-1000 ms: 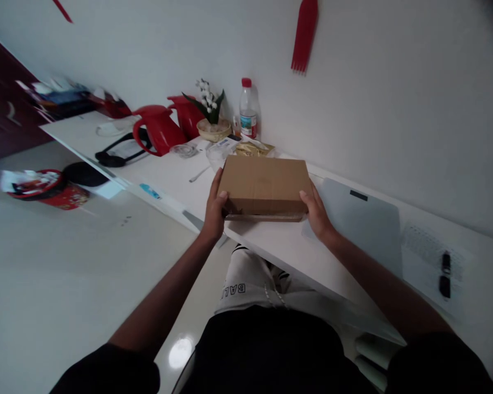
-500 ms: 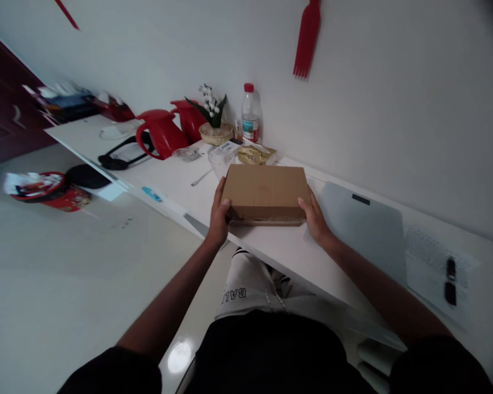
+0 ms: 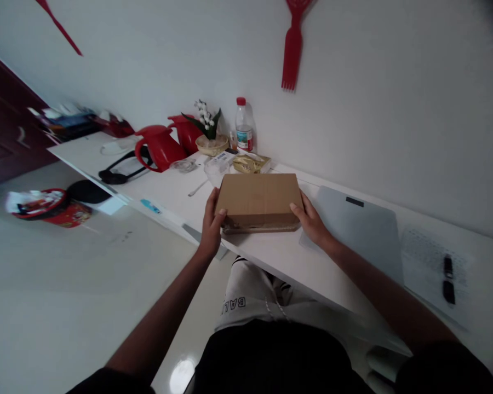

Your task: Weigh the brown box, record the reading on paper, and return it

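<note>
A flat brown cardboard box (image 3: pixel 258 199) rests on the white table (image 3: pixel 279 254) in front of me. My left hand (image 3: pixel 211 221) grips its left end, thumb on top. My right hand (image 3: pixel 311 220) grips its right end the same way. The near edge of the box shows a darker seam along the bottom.
A grey laptop (image 3: pixel 359 230) lies closed to the right of the box. Beyond it lies a paper sheet with two black items (image 3: pixel 448 279). Behind the box stand two red jugs (image 3: pixel 158 146), a flower basket (image 3: pixel 208 143), a water bottle (image 3: pixel 244 124), a glass (image 3: pixel 214 170) and a gold packet (image 3: pixel 250 162).
Both hands kept hold of the box, which came slightly lower and nearer on the table. The view shifted a little downward and right.
</note>
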The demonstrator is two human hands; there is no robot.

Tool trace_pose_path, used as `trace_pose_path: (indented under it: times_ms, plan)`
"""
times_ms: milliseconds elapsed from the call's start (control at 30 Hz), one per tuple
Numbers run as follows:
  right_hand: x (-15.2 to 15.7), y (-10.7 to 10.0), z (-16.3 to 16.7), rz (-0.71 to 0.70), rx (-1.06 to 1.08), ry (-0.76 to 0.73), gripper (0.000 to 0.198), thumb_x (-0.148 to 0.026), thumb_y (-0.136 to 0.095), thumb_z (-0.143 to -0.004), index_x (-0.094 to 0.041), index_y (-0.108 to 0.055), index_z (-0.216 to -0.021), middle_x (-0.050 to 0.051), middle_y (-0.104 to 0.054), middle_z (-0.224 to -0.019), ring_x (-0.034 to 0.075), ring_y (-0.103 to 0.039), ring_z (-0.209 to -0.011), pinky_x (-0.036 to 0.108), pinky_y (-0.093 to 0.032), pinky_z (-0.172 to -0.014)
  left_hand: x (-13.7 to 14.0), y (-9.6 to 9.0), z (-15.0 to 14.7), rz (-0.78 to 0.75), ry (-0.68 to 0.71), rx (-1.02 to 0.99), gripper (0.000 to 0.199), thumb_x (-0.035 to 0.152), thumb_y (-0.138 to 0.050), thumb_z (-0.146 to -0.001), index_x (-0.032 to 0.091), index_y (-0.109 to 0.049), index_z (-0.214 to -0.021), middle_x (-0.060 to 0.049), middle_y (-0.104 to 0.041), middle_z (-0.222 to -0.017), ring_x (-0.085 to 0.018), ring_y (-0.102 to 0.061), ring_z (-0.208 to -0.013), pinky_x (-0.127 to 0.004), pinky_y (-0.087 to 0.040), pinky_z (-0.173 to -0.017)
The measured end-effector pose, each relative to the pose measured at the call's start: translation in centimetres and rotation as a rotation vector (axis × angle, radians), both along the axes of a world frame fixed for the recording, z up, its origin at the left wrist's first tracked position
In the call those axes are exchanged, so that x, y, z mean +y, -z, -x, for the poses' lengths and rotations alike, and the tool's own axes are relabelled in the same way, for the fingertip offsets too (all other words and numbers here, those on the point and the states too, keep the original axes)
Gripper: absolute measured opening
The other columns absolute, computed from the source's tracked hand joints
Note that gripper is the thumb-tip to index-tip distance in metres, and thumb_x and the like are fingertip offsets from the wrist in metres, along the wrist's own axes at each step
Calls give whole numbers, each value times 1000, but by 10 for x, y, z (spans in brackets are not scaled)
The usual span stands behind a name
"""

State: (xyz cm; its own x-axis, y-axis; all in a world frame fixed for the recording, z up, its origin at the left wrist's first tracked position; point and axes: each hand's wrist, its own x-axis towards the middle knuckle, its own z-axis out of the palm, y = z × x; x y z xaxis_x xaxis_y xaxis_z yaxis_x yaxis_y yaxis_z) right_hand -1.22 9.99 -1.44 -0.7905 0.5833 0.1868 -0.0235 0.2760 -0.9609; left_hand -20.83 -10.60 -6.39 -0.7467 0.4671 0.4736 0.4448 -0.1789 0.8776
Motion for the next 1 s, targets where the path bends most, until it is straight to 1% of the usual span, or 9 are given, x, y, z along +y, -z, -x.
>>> trace_pose_path:
  times_ms: [67, 133, 233, 333, 467, 567, 633, 800, 1000]
  plan:
    - [6, -2, -4, -5, -13, 42, 87, -67, -57, -88, -14, -36, -154, 13, -37, -160, 29, -38, -146, 45, -33, -123, -5, -14, -3, -5, -68, 135, 68, 55, -64, -92, 30, -41, -151, -9, -39, -159, -31, -32, -150, -53, -26, -126]
    - [12, -7, -11, -44, 10, 123, 81, -67, -55, -89, -14, -42, -149, 17, -41, -155, 29, -43, -143, 46, -39, -118, -8, -37, -11, -39, -140, 325, 59, 43, -63, -95, 29, -45, -149, -10, -43, -155, -30, -36, -148, -53, -29, -124]
    - [16, -22, -30, -304, 129, 216, 51, -55, -50, -98, -16, -56, -130, 17, -58, -133, 26, -57, -121, 42, -49, -101, -5, -77, -33, -74, -215, 633, 39, 31, -60, -95, 24, -60, -133, -12, -57, -137, -31, -50, -136, -54, -39, -116]
    - [17, -41, -57, -614, 194, 178, 26, -37, -44, -106, -17, -61, -106, 9, -62, -102, 19, -58, -94, 33, -47, -82, 10, -112, -62, -93, -51, 818, 26, 17, -55, -92, 20, -65, -116, -10, -66, -119, -28, -59, -122, -50, -45, -107]
    - [22, -58, -97, -815, 128, 13, 24, -24, -42, -108, -16, -54, -88, 3, -57, -84, 16, -52, -82, 30, -39, -77, 41, -136, -104, -83, 304, 903, 25, 3, -49, -86, 17, -63, -101, -7, -69, -105, -21, -62, -103, -41, -49, -94]
    - [32, -57, -129, -989, 21, -100, 26, -21, -41, -107, -16, -51, -84, 3, -53, -78, 17, -47, -76, 30, -36, -72, 66, -137, -133, -88, 547, 940, 28, -1, -47, -81, 16, -61, -98, -5, -68, -97, -19, -59, -92, -38, -49, -86]
    - [39, -51, -151, -1048, -60, -122, 26, -21, -42, -106, -16, -50, -82, 2, -50, -76, 16, -45, -73, 30, -34, -69, 84, -133, -152, -86, 669, 993, 27, -1, -47, -81, 15, -60, -98, -5, -67, -94, -19, -57, -88, -37, -48, -82]
    - [49, -31, -205, -1055, -236, -22, 26, -18, -44, -102, -15, -49, -77, 2, -50, -72, 15, -45, -67, 29, -30, -62, 127, -113, -204, -121, 954, 1125, 22, 4, -46, -85, 14, -59, -100, -6, -66, -93, -20, -56, -88, -37, -42, -75]
    - [54, -11, -268, -990, -388, 145, 24, -17, -42, -98, -16, -49, -75, 3, -54, -71, 16, -48, -68, 30, -30, -63, 168, -88, -269, -160, 1144, 1301, 16, 11, -45, -90, 13, -61, -91, -5, -61, -87, -20, -50, -82, -37, -38, -73]
